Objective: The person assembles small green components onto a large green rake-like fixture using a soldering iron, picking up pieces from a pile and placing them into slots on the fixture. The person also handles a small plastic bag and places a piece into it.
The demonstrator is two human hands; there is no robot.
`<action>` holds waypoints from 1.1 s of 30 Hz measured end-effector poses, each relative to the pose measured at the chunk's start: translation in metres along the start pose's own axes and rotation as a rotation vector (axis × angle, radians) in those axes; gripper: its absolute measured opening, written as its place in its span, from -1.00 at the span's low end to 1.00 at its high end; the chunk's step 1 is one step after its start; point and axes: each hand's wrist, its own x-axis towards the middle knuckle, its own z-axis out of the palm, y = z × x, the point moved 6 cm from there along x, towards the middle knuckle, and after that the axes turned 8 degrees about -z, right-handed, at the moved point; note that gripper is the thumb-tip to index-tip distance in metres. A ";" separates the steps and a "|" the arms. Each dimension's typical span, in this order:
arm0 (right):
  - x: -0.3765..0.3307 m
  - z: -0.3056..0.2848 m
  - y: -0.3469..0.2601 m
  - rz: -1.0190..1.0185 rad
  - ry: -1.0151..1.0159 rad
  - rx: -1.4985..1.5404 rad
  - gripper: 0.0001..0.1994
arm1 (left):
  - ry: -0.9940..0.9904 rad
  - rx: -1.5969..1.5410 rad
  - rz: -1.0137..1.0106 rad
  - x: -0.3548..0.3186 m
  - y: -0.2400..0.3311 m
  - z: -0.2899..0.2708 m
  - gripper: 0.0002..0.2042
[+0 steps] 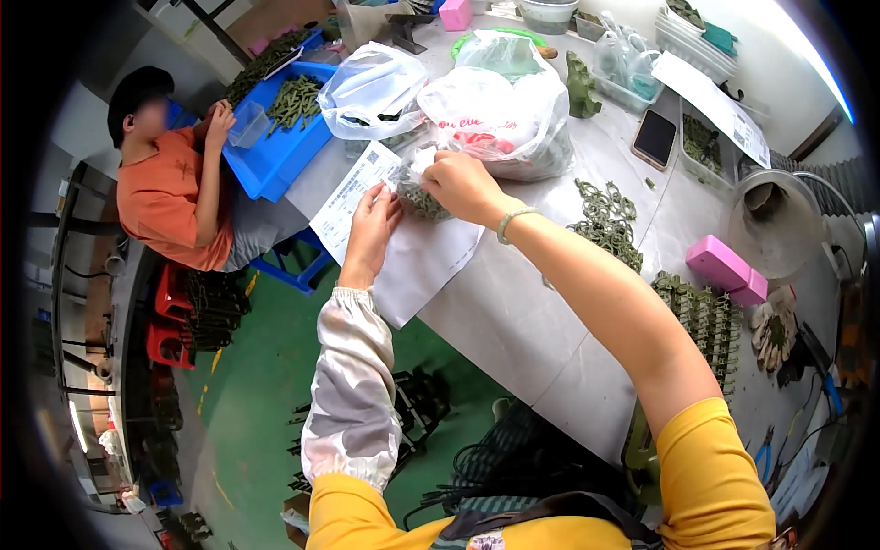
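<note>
A small clear plastic bag (423,203) of green pieces rests on the printed white paper sheets (426,261) near the table's left edge. My right hand (466,188) is closed in a pinch on the bag's gathered top. Beside the bag, my left hand (369,234) lies on the paper, fingers stretched out with their tips against or just next to the bag. Just behind stand a large white plastic bag (509,115) with red print, holding green pieces, and another thin white bag (371,87).
Loose green linked parts (605,220) and a phone (654,139) lie to the right. Pink blocks (724,268), a glove (775,328) and rows of green parts (701,321) sit nearer me. Across the left corner, a person in orange (174,197) works at a blue tray (275,160).
</note>
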 end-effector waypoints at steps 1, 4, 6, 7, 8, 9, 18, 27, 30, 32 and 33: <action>0.004 -0.007 -0.002 -0.013 0.038 0.037 -0.82 | -0.008 -0.004 0.000 -0.001 -0.002 0.001 -0.54; 0.010 -0.031 -0.014 -0.024 0.122 0.101 -0.82 | 0.027 -0.049 0.010 -0.007 -0.005 -0.002 -0.56; 0.014 -0.045 -0.031 0.013 0.111 0.357 -0.79 | -0.062 -0.220 0.050 -0.008 -0.003 -0.005 -0.60; 0.016 -0.045 -0.045 0.137 0.001 0.542 -0.75 | -0.098 -0.224 0.087 -0.007 -0.001 -0.014 -0.63; 0.011 -0.048 -0.051 0.135 -0.002 0.538 -0.75 | -0.099 -0.229 0.089 -0.012 -0.001 -0.013 -0.63; 0.005 -0.048 -0.056 0.219 0.034 0.827 -0.74 | -0.107 -0.250 0.101 -0.017 0.000 -0.013 -0.63; -0.122 0.002 0.060 0.973 0.194 0.962 -0.65 | -0.093 0.034 0.067 -0.067 -0.004 0.009 -0.46; -0.094 -0.056 -0.028 0.028 0.024 -0.097 -0.77 | -0.005 0.609 0.378 -0.087 -0.003 0.009 -0.77; -0.089 -0.062 -0.034 0.023 0.039 -0.137 -0.93 | 0.030 0.595 0.222 -0.081 -0.004 0.012 -0.87; -0.082 -0.078 -0.043 -0.047 0.165 -0.204 -0.93 | 0.056 0.593 0.293 -0.085 0.008 0.017 -0.91; -0.078 -0.087 -0.049 -0.101 0.242 -0.251 -0.94 | 0.078 0.534 0.384 -0.087 0.019 0.018 -0.90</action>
